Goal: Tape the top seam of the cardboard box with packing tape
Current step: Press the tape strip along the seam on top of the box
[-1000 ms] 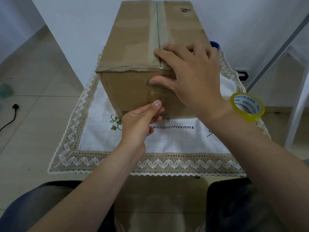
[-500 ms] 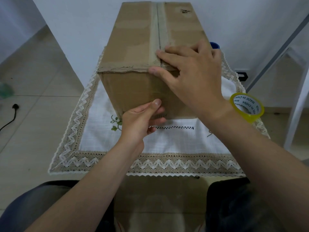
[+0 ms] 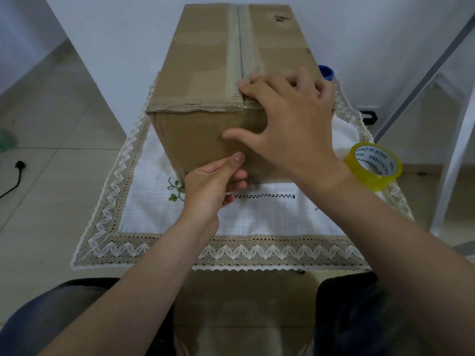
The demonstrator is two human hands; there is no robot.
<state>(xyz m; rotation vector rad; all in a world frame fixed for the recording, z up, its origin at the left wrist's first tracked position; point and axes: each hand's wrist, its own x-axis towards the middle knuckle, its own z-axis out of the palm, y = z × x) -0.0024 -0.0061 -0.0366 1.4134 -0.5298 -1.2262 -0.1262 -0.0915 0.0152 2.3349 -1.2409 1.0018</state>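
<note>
Cardboard box [image 3: 205,73], oblong, brown and scuffed, stands on a white lace-edged cloth [image 3: 257,214] over your worktop [image 3: 244,291], its top seam [image 3: 241,42] under a dull strip of tape; a glossy yellow tape roll [image 3: 372,165] lies on the cloth to its right. Your right hand [image 3: 290,124] lies flat and spread over the box's near top edge, thumb on the front face; your left hand [image 3: 210,186] is curled against that face, but whether it pinches tape cannot be told. Pale floor tiles [image 3: 51,124] and a white wall [image 3: 115,34] lie beyond.

Bare cloth [image 3: 144,163] left of the cardboard box [image 3: 205,60]; tape roll [image 3: 359,173] near its right side.
</note>
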